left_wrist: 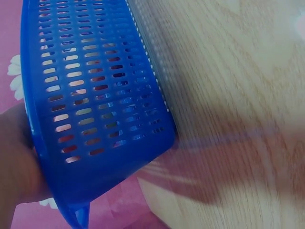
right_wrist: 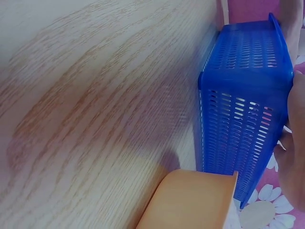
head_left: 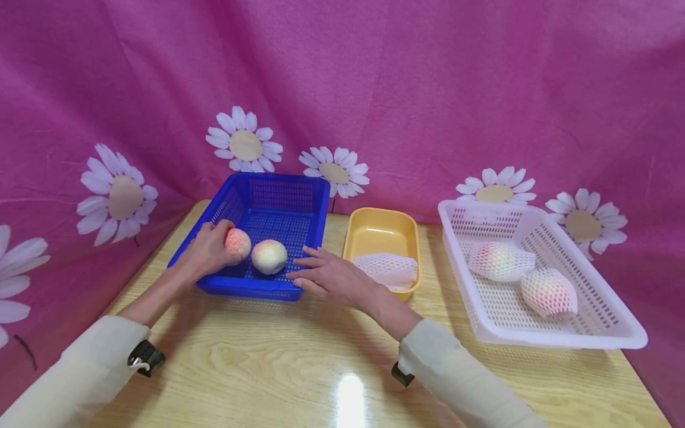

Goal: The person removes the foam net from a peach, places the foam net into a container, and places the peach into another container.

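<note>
In the head view a blue basket (head_left: 278, 290) stands at the left of the table with two bare peaches in its front part. My left hand (head_left: 209, 249) reaches over its front left corner and grips the redder peach (head_left: 238, 242), the fingers mostly hidden behind it. Beside that one lies a paler peach (head_left: 269, 257), apart from both hands. Over the basket's front right corner my right hand (head_left: 337, 274) spreads its fingers, holding nothing. From the left wrist, the basket wall (left_wrist: 105, 100) hides most of the left hand (left_wrist: 19, 162).
Right of the blue basket, a yellow tray (head_left: 411, 232) holds white foam netting (head_left: 387, 268). Further right, a white basket (head_left: 556, 337) contains two net-wrapped peaches, one behind (head_left: 500, 261) and one in front (head_left: 548, 292). A pink flowered cloth (head_left: 407, 107) hangs behind the wooden table (head_left: 257, 362).
</note>
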`<state>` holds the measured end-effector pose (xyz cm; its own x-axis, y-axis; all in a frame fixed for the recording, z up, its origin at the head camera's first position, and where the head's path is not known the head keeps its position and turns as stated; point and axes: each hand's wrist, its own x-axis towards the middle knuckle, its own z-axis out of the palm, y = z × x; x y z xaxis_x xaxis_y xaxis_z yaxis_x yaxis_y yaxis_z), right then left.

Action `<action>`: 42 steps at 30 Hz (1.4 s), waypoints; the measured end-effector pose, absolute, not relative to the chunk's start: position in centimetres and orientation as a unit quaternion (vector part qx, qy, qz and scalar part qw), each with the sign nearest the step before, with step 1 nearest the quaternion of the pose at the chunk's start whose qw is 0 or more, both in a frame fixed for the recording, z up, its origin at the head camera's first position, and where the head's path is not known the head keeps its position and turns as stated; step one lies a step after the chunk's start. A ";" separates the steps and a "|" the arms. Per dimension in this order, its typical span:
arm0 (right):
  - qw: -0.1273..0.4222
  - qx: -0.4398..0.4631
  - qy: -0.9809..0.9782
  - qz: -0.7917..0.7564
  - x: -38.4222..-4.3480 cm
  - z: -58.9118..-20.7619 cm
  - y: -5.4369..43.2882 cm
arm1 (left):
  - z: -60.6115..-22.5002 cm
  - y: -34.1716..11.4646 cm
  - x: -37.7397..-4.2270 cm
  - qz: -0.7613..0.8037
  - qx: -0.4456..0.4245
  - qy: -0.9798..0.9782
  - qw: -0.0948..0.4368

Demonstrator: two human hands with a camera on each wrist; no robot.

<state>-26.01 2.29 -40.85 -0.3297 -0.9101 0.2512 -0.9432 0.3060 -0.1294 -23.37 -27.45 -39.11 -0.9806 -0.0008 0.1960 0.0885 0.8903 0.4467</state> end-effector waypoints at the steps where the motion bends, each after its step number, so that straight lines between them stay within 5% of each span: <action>1: 0.064 0.575 -0.806 0.127 -26.0 -40.9 2.3 | -39.2 -27.5 -23.4 -0.231 -0.022 -0.968 0.092; 16: 0.053 0.580 -0.804 0.121 -25.9 -41.0 2.1 | -39.8 -28.0 -24.0 -0.195 -0.038 -0.979 0.055; 42: 0.116 0.607 -0.777 0.120 -26.1 -41.1 2.3 | -39.8 -27.9 -24.4 -0.171 -0.085 -0.981 0.041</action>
<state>-26.15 2.28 -41.06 -0.2355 -0.9157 0.3255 -0.9712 0.2337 -0.0452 -24.44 -27.89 -39.79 -0.9822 0.1525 0.1100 0.1807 0.9271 0.3283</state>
